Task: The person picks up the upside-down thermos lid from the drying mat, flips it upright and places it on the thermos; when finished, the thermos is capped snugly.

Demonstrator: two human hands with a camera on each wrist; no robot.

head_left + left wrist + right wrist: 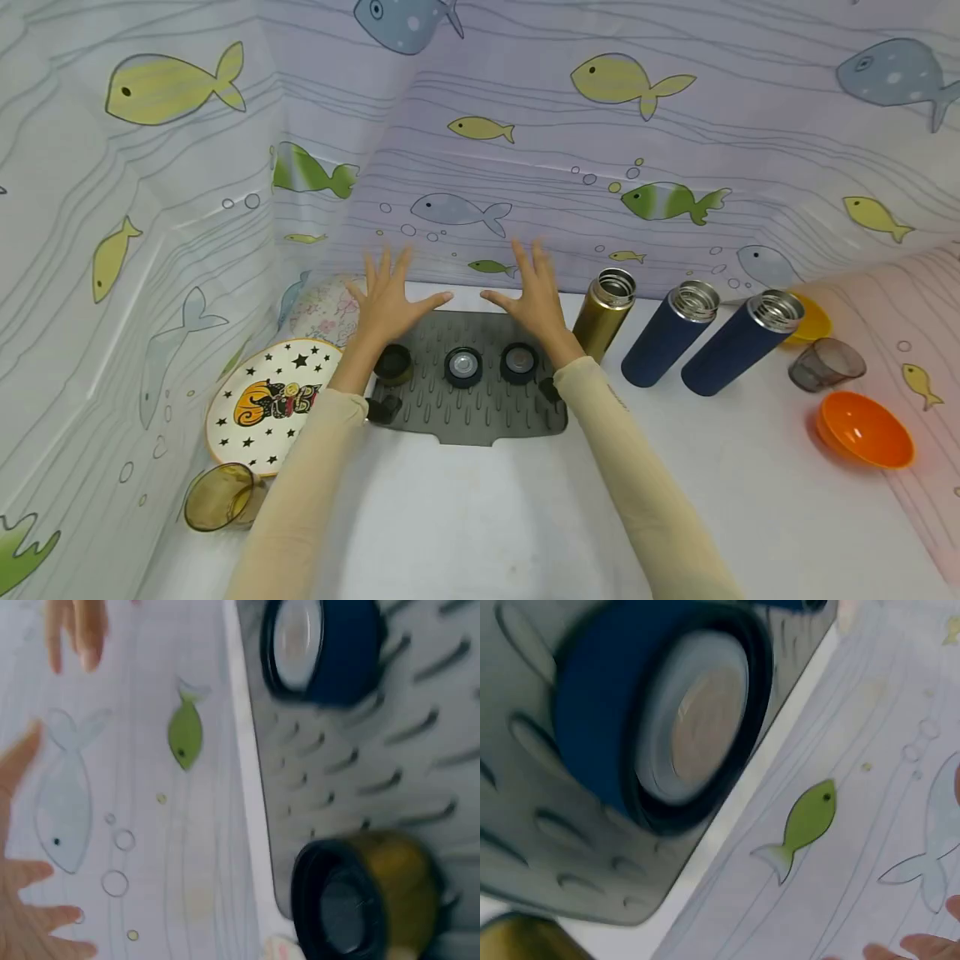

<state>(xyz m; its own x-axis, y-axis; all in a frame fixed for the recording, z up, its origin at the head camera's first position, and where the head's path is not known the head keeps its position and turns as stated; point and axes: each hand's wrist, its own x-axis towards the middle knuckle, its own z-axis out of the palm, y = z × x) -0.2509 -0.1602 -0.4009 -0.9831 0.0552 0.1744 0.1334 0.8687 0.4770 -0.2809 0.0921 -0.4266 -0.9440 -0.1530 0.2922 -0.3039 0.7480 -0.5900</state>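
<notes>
Both hands hover, fingers spread and empty, above the far edge of a grey ribbed drying mat [480,417]: the left hand [386,300] over a gold-sided flask lid [393,363], the right hand [534,296] over a blue lid [519,362], with another blue lid [463,367] between them. All three lids lie inside-up on the mat. They look light, rigid and probably smooth-walled, best pinched across the rim. To the right stand three uncapped flasks, one gold flask [603,315] and two blue flasks [670,333], apart from the mat.
</notes>
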